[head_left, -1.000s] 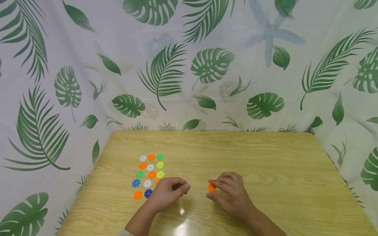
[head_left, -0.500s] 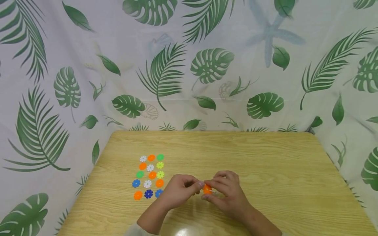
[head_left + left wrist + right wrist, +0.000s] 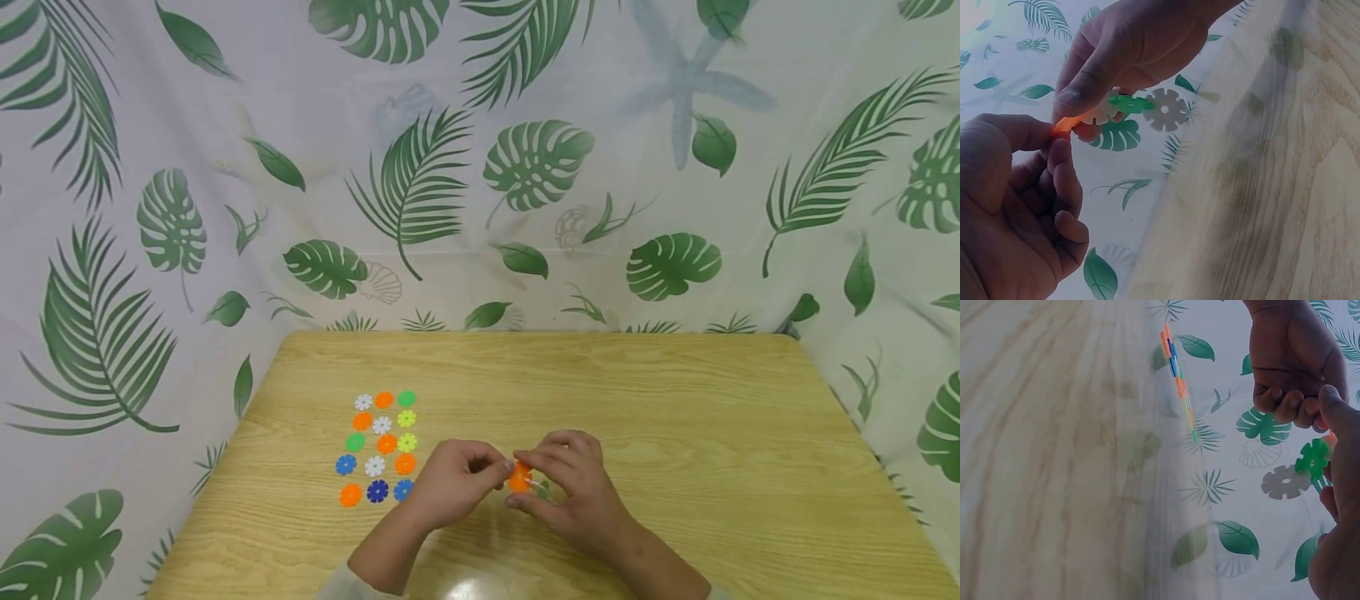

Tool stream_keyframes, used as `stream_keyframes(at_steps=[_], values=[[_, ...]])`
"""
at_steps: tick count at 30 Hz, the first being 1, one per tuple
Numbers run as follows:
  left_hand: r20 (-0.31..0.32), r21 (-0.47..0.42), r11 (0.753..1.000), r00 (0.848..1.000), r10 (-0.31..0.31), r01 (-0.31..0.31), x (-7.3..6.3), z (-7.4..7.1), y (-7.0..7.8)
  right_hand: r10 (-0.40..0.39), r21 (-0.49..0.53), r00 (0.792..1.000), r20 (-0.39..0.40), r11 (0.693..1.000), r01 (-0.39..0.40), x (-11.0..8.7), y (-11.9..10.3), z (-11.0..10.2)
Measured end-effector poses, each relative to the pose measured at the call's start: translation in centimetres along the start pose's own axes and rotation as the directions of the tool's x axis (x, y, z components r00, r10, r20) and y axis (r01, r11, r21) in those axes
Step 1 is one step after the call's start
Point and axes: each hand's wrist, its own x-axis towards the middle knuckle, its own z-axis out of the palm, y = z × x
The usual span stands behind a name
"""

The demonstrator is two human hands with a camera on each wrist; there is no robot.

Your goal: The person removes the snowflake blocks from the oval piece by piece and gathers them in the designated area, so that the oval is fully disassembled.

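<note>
Slotted snowflake discs are joined into a short chain between the two hands. An orange disc [image 3: 519,478] is at the left end; the left wrist view shows a pale disc [image 3: 1102,112], a green disc [image 3: 1132,104] and a grey-white disc [image 3: 1165,109] following it. My right hand [image 3: 573,487] holds the chain, thumb and fingers around its orange end. My left hand [image 3: 459,485] pinches the orange disc's left edge between thumb and index finger, its other fingers curled. In the right wrist view the green disc [image 3: 1314,457] and grey-white disc [image 3: 1286,482] stick out beside the right hand.
On the wooden table [image 3: 675,417], left of the hands, several loose discs lie flat in rows, among them a dark blue disc [image 3: 377,492], a yellow disc [image 3: 407,418] and a light blue disc [image 3: 346,465]. A leaf-print cloth [image 3: 450,208] hangs behind the table.
My left hand has moved right, from beside the loose discs to the orange disc, and now pinches it. The right hand has shifted slightly left, and the green disc now shows beneath its fingers.
</note>
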Motion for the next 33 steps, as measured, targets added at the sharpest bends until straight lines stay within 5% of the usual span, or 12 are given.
stream_keyframes(at_steps=[5, 9, 16, 20, 27, 33], values=[[-0.037, 0.011, 1.000, 0.999, 0.015, -0.014, 0.0, -0.4, -0.3, 0.005, 0.006, 0.999, -0.032, 1.000, -0.005, -0.1, 0.0, -0.2], [-0.042, 0.005, 1.000, 0.999, 0.021, -0.021, -0.2, -0.8, -0.3, 0.103, 0.085, 0.994, 0.028, 0.991, -0.105, -0.4, 0.0, -0.7], [0.016, 0.001, 0.999, 0.999, 0.046, -0.046, -0.5, -0.9, -0.3, 0.275, 0.193, 0.935, 0.225, 0.928, -0.319, -0.7, -0.1, -1.5], [0.032, 0.012, 0.998, 0.997, 0.063, -0.064, -0.6, -0.7, -0.2, 0.261, 0.236, 0.928, 0.264, 0.916, -0.325, -0.8, -0.2, -1.6], [0.033, 0.065, 0.990, 0.992, 0.122, -0.124, -0.9, -0.5, 0.2, 0.212, 0.291, 0.947, 0.243, 0.915, -0.280, -0.9, -0.2, -1.5], [0.018, 0.136, 0.971, 0.980, 0.197, -0.198, -0.9, -0.4, 0.3, 0.259, 0.296, 0.930, 0.261, 0.896, -0.332, -1.1, -0.1, -1.7]])
